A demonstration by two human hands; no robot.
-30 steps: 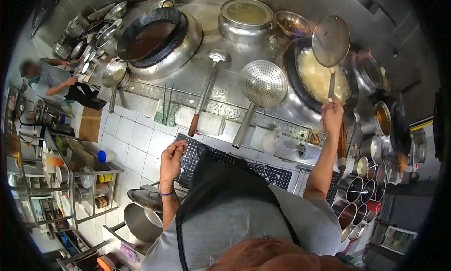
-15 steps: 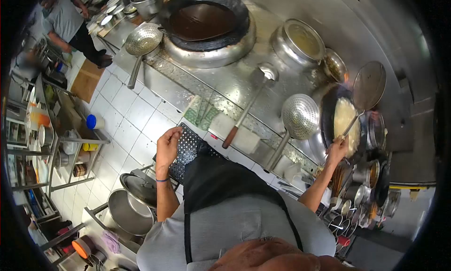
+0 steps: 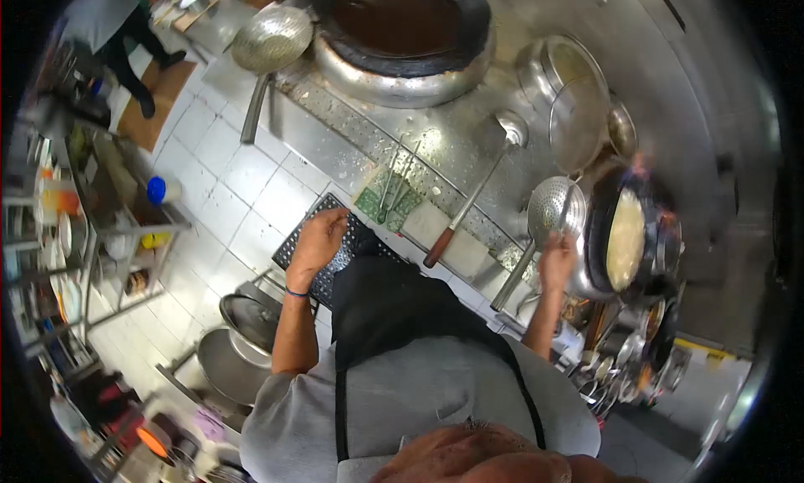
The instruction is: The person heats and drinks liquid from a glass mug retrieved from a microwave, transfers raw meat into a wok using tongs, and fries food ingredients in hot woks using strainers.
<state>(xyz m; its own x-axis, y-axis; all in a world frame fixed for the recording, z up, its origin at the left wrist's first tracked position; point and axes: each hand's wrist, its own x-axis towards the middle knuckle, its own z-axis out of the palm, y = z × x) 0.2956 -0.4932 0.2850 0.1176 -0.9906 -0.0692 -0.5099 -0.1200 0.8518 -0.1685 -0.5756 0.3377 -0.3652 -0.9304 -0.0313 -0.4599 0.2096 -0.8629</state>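
Observation:
My right hand point(image 3: 556, 263) is closed on the handle of a round mesh skimmer point(image 3: 579, 124), whose disc is raised near the metal pot point(image 3: 559, 64) at the back. Below the skimmer lies a perforated ladle point(image 3: 554, 208). To the right of my hand, a dark wok point(image 3: 596, 247) holds pale, foamy food point(image 3: 625, 240). My left hand point(image 3: 318, 242) hangs in front of the black apron, fingers curled, and what it holds, if anything, is hidden. Tongs point(image 3: 395, 185) lie on a green cloth point(image 3: 374, 203) on the counter.
A large wok point(image 3: 477, 30) with dark liquid sits at the back. Another perforated ladle point(image 3: 272, 39) overhangs the counter. A wooden-handled ladle point(image 3: 469, 205) lies on the counter. Shelves point(image 3: 126, 232) stand left, a large pot point(image 3: 226, 370) lower left. Another person point(image 3: 105, 18) stands upper left.
My right hand has moved left with the mesh skimmer, from over the right wok toward the metal pot. The view has shifted, and the other person's legs are farther apart.

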